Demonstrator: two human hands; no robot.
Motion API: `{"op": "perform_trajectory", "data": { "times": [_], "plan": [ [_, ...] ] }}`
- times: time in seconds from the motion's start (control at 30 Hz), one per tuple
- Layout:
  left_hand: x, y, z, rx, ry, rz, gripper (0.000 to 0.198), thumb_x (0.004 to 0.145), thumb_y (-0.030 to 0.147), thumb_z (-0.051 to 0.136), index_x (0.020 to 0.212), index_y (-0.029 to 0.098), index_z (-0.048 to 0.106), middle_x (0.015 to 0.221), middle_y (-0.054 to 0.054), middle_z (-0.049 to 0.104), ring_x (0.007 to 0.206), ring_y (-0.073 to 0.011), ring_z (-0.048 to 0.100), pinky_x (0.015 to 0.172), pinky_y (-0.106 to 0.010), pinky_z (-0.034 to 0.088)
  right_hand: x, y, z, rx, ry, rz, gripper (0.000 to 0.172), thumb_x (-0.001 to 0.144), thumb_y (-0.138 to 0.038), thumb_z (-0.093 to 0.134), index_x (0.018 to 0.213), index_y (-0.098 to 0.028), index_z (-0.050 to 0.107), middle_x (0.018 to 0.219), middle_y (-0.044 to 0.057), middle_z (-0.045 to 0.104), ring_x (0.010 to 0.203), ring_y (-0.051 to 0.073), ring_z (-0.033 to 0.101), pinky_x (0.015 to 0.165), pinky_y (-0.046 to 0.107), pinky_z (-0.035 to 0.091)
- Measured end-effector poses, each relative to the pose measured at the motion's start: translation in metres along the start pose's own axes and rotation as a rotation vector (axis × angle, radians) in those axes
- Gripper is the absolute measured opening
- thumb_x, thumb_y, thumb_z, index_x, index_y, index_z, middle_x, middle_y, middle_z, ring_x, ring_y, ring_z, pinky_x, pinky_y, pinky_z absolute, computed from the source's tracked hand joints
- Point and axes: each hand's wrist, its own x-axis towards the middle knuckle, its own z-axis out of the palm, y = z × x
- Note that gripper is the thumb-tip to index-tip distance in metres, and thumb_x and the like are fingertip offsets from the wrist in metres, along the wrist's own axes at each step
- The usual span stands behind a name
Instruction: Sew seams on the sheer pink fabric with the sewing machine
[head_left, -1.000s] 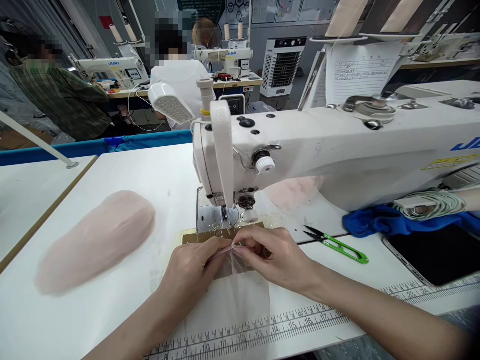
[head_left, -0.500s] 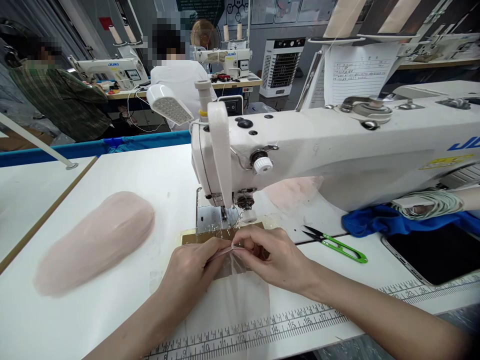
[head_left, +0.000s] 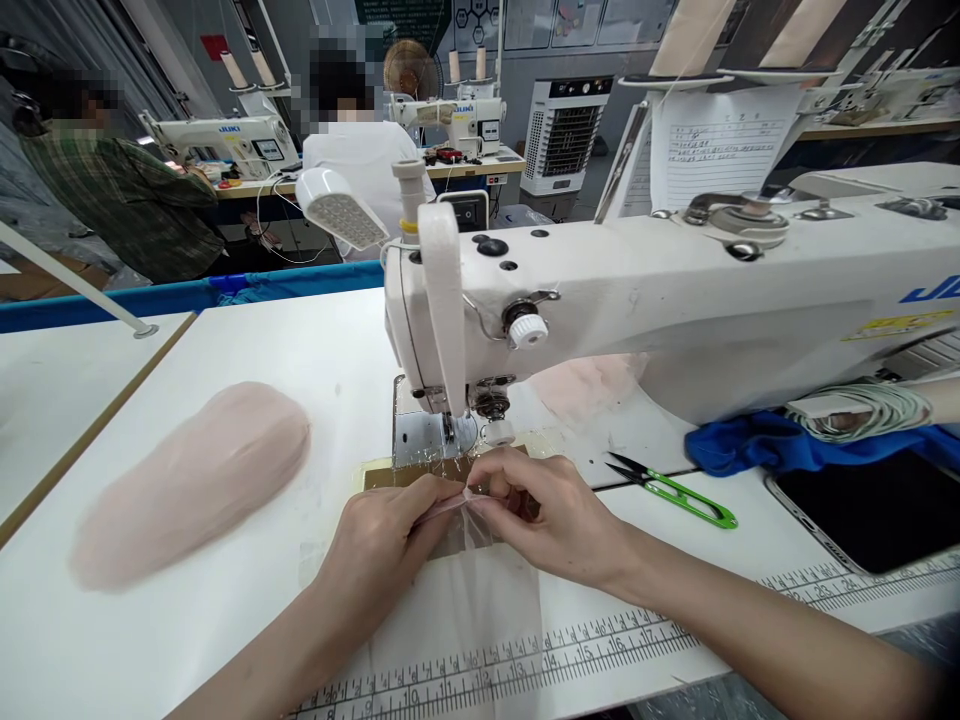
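Note:
Between my two hands is a piece of sheer pale pink fabric (head_left: 474,570), its lower part hanging toward the table's front edge. My left hand (head_left: 386,535) is closed, thumb and fingers pinching the folded edge of the fabric. Just to its right, my right hand (head_left: 536,505) pinches the same edge with thumb and forefinger. Both hands are in front of the sewing machine's needle area (head_left: 450,430), over a brown patch (head_left: 390,478) on the table. The fabric lies apart from the presser foot.
A sheer pink oval piece (head_left: 195,485) lies at left, more pink fabric (head_left: 589,385) behind the needle. Green thread snips (head_left: 686,498), a phone (head_left: 870,505) and blue cloth (head_left: 727,442) lie right. A ruler strip (head_left: 585,645) runs along the front. Two people sit beyond.
Both hands keep their pinch on the fabric in almost the same place. The whole view has shifted very slightly.

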Motion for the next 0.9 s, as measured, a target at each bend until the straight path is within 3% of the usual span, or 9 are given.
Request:
{"op": "perform_trajectory", "data": {
  "times": [0.27, 0.53, 0.63, 0.9],
  "plan": [
    [-0.0017, 0.0002, 0.0004, -0.021, -0.013, 0.0, 0.014, 0.092, 0.024, 0.048, 0.09, 0.023, 0.062, 0.069, 0.004, 0.068, 0.053, -0.0092, 0.056, 0.053, -0.019, 0.04, 0.0003, -0.0014, 0.0, 0.007, -0.006, -0.069, 0.012, 0.09, -0.02, 0.049, 0.096, -0.018, 0.06, 0.062, -0.004, 0.05, 0.052, 0.008, 0.044, 0.048, 0.019, 0.038],
    [0.0016, 0.0029, 0.0026, -0.163, -0.104, -0.117, 0.019, 0.093, 0.025, 0.047, 0.101, 0.025, 0.064, 0.068, 0.006, 0.066, 0.053, -0.0082, 0.052, 0.049, -0.018, 0.039, -0.001, -0.0008, -0.0001, 0.007, 0.037, -0.029, 0.011, 0.089, -0.02, 0.052, 0.097, -0.017, 0.06, 0.063, -0.004, 0.049, 0.05, 0.007, 0.044, 0.047, 0.018, 0.039],
    [0.0022, 0.0024, 0.0039, -0.148, -0.038, -0.076, 0.018, 0.092, 0.021, 0.048, 0.095, 0.025, 0.065, 0.065, 0.008, 0.065, 0.05, -0.0067, 0.051, 0.047, -0.016, 0.039, -0.0008, -0.0012, 0.0001, 0.009, 0.04, -0.03, 0.012, 0.089, -0.019, 0.053, 0.097, -0.016, 0.061, 0.061, -0.005, 0.048, 0.05, 0.006, 0.043, 0.046, 0.018, 0.038],
    [0.0011, -0.0021, 0.0043, 0.109, 0.208, 0.221, 0.012, 0.093, 0.02, 0.052, 0.096, 0.019, 0.063, 0.076, 0.004, 0.073, 0.056, -0.0061, 0.063, 0.052, -0.015, 0.046, 0.0001, -0.0032, 0.0003, 0.014, 0.035, -0.054, 0.009, 0.09, -0.019, 0.053, 0.095, -0.016, 0.06, 0.062, -0.006, 0.047, 0.05, 0.006, 0.041, 0.046, 0.017, 0.037]
  ]
}}
